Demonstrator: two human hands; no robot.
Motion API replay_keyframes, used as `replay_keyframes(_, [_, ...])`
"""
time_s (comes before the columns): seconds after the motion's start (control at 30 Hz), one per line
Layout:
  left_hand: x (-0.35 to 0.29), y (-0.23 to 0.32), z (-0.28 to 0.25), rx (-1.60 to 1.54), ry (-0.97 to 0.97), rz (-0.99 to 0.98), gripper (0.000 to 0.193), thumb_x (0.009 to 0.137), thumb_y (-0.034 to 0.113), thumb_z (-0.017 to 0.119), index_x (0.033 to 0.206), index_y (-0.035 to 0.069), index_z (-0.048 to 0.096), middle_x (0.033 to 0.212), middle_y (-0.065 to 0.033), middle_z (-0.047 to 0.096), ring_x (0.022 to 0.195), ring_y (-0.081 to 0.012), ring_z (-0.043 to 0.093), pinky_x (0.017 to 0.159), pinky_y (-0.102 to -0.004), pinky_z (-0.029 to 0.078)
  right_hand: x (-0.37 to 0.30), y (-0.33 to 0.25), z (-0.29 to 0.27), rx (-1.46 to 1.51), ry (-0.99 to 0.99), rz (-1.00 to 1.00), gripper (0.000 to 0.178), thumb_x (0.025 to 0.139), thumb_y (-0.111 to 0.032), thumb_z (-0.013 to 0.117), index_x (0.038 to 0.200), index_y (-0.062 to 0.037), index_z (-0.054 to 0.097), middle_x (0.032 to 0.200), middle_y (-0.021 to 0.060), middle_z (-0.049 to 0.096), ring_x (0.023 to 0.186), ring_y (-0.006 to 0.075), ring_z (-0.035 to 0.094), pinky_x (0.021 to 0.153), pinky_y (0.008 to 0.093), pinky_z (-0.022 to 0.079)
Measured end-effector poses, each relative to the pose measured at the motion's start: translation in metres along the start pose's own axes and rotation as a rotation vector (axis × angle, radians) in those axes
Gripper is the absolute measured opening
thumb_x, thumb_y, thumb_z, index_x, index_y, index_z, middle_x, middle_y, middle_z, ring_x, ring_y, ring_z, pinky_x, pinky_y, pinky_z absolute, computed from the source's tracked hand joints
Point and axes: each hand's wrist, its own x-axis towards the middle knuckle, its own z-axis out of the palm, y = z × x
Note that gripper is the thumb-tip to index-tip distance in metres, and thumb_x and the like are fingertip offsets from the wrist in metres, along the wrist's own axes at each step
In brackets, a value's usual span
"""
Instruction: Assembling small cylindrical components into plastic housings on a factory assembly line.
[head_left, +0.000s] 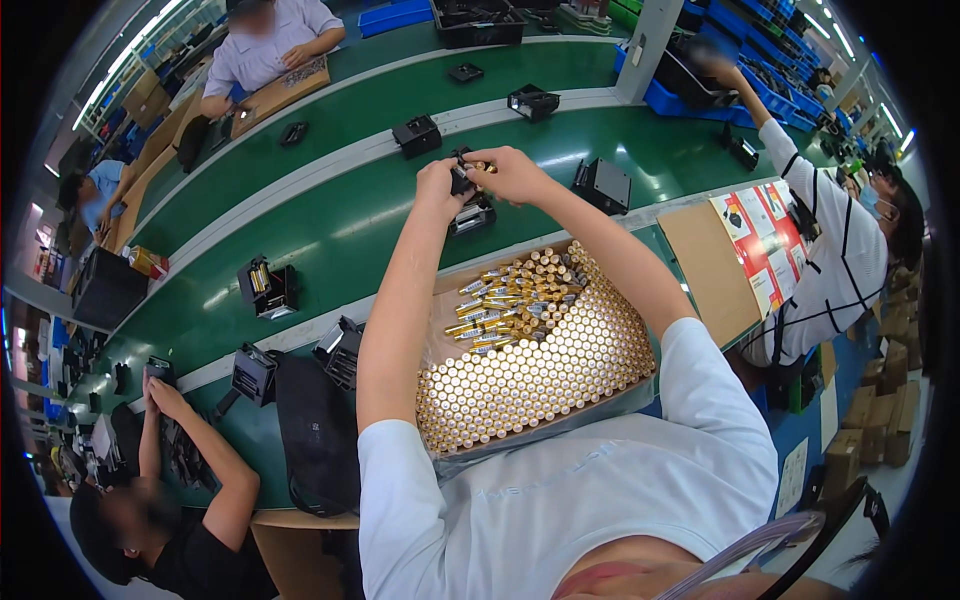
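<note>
Both my arms reach forward over the green bench. My left hand (437,187) is closed around a small black plastic device part (460,178), holding it above the bench. Close against it, my right hand (512,177) grips gold-coloured batteries (484,167); how many is hard to tell. Just below my hands stands an open black device case (474,216). Between my forearms is a cardboard box (445,300) of batteries. Most stand upright with pale ends up (530,385), while loose gold and black ones (490,310) lie on their sides at the far left.
Black device cases (268,290) stand along the green bench (345,235), another (602,186) to the right. A black bag (315,430) lies left of the box. Flat cardboard (705,265) and red-white printed sheets (765,240) lie right. Co-workers sit left, right and across.
</note>
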Motion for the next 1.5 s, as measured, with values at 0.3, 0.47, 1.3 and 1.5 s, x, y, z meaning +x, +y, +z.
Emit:
replay_keyframes(0.3, [-0.020,0.016,-0.003,0.072,-0.051,-0.001,0.048,0.085,0.006,0.062,0.128,0.001,0.040,0.117,-0.0258,0.049,0.097,-0.0341,0.057,0.076,-0.0467,0.057,0.015,-0.039,-0.025,0.062,-0.279,0.256,0.045,0.088,-0.025,0.063,0.129,-0.0060,0.061,0.062,0.0052,0.059,0.042,0.0103,0.043,0.034,0.0236,0.032])
replay_keyframes(0.47, [-0.031,0.019,0.001,0.142,0.028,0.066,0.047,0.085,0.007,0.063,0.127,0.003,0.043,0.115,-0.0249,0.052,0.094,-0.0324,0.059,0.076,-0.0448,0.057,0.038,-0.037,-0.027,0.074,-0.274,0.242,0.052,0.086,-0.025,0.064,0.134,-0.0059,0.057,0.058,0.0045,0.055,0.039,0.0105,0.039,0.033,0.0244,0.030])
replay_keyframes(1.3, [-0.040,0.057,-0.051,1.192,0.125,0.412,0.050,0.077,0.010,0.064,0.122,0.003,0.044,0.109,-0.0247,0.054,0.082,-0.0401,0.063,0.066,-0.0448,0.054,0.035,-0.008,0.013,-0.972,-0.382,0.146,0.056,0.074,-0.063,0.069,0.091,-0.0094,0.072,0.082,0.0078,0.069,0.070,0.0252,0.064,0.066,0.0361,0.051])
replay_keyframes(1.5, [-0.059,0.058,-0.041,1.758,0.301,0.650,0.040,0.079,0.019,0.057,0.114,0.001,0.051,0.107,-0.0270,0.058,0.086,-0.0399,0.062,0.073,-0.0461,0.052,0.018,-0.005,-0.007,-1.223,-0.612,0.378,0.055,0.070,-0.054,0.074,0.105,-0.0103,0.072,0.105,0.0086,0.071,0.092,0.0287,0.067,0.083,0.0395,0.053])
